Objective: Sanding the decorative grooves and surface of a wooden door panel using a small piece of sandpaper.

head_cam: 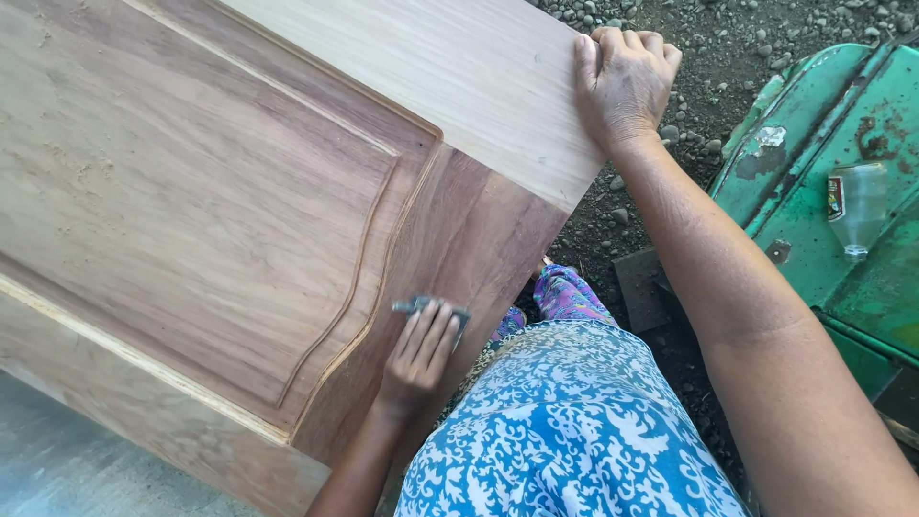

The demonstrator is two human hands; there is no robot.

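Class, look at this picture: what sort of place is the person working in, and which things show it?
Probably an outdoor woodworking yard: a bare wooden door panel, gravel ground, and a worn green metal surface.

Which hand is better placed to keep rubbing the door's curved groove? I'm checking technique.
The left hand: its fingers press the grey sanding piece flat beside the groove on the wooden door. The right hand grips the door's far edge.

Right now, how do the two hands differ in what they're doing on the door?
The left hand lies flat, pressing a small grey sanding pad against the darker frame beside the curved groove. The right hand holds nothing; its fingers curl over the corner of the paler frame piece. Left sits low and near the body, right far up. Both touch the wooden door.
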